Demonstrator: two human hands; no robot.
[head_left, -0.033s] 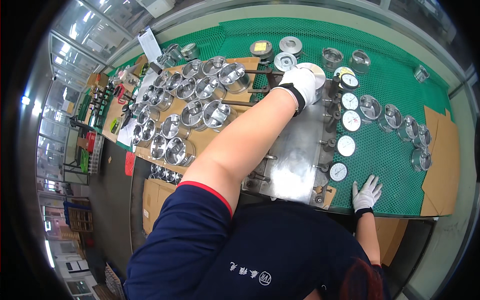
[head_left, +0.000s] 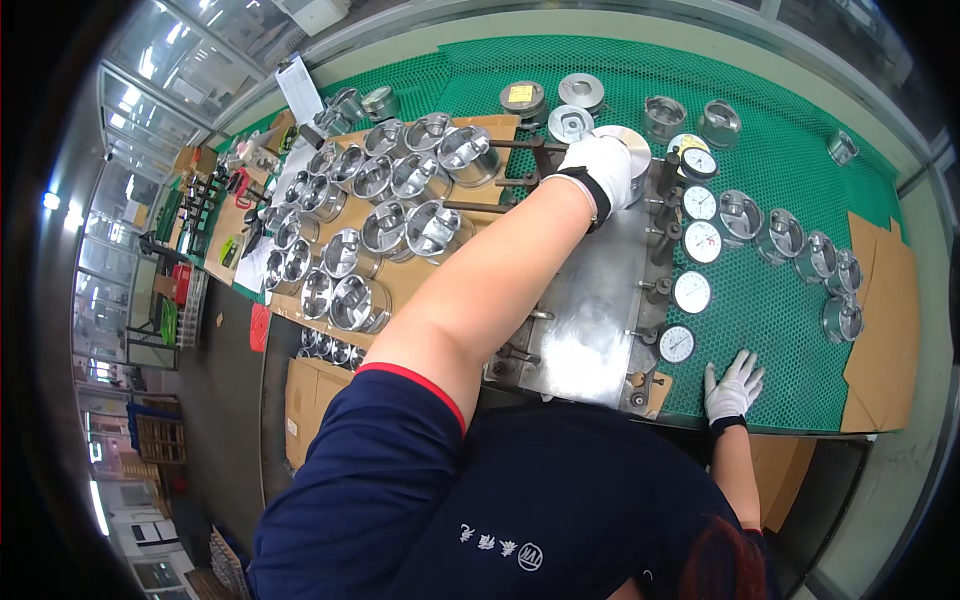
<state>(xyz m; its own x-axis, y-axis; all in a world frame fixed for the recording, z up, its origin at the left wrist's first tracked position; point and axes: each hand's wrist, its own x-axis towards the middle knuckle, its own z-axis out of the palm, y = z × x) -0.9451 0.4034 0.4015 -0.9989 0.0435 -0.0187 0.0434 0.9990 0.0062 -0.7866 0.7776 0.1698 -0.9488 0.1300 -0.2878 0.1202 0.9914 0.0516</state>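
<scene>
My left hand (head_left: 603,170), in a white glove with a black wrist strap, reaches to the far end of a flat steel plate (head_left: 585,320). It grips a round metal piston (head_left: 632,146) there; the hand's back hides most of the fingers. Along the plate's right side stands a row of dial gauges, one of them a white-faced dial gauge (head_left: 691,292). Well apart from these, my right hand (head_left: 734,388), gloved too, lies flat with fingers spread on the green mesh mat (head_left: 790,375) near the front edge. Nothing is in it.
Many pistons (head_left: 384,228) stand on cardboard (head_left: 420,262) left of the plate. More pistons (head_left: 780,236) sit on the mat to the right, beside a cardboard sheet (head_left: 880,330). A piston with a yellow label (head_left: 522,97) is at the back. A clipboard (head_left: 299,88) leans far left.
</scene>
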